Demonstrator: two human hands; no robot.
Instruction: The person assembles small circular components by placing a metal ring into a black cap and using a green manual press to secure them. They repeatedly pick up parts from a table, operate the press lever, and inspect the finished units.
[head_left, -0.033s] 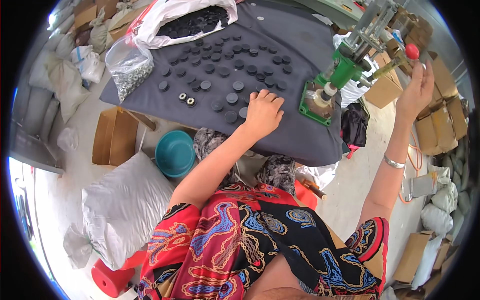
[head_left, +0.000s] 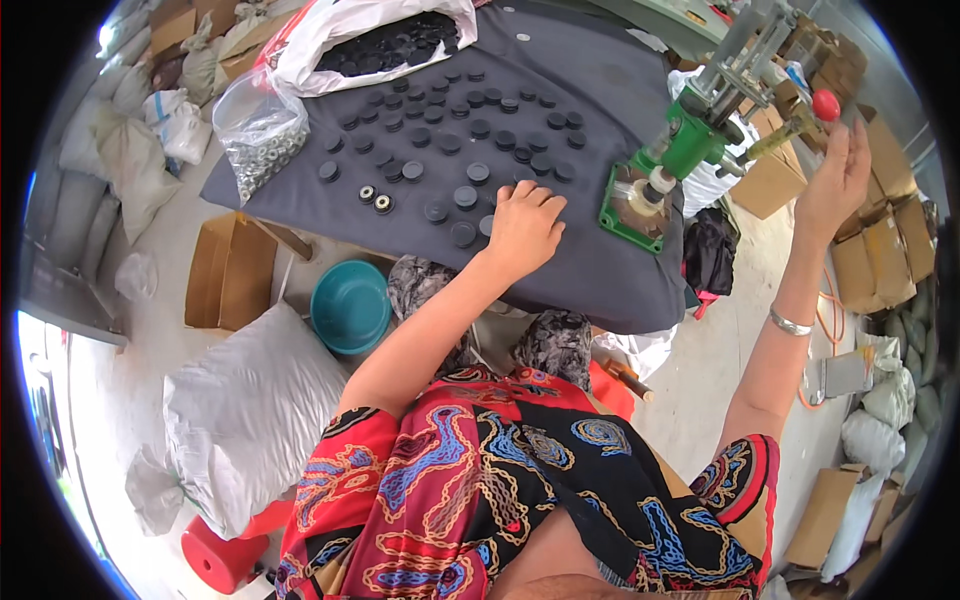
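Grey cloth-covered table (head_left: 590, 285): laid under green press (head_left: 700, 140), likely as steady base. White bag (head_left: 297, 70): set far left of press, mouth spread, presumably for access. Clear bag (head_left: 235, 125): placed left of press, near edge. Right hand (head_left: 835, 180): raised right of press, unclenched, below red knob (head_left: 825, 105); contact cannot be told. Left hand (head_left: 528, 228): rested left of press, fingers curled; grasp cannot be told. Loose black discs (head_left: 465, 197): scattered left of press, probably for easy pickup.
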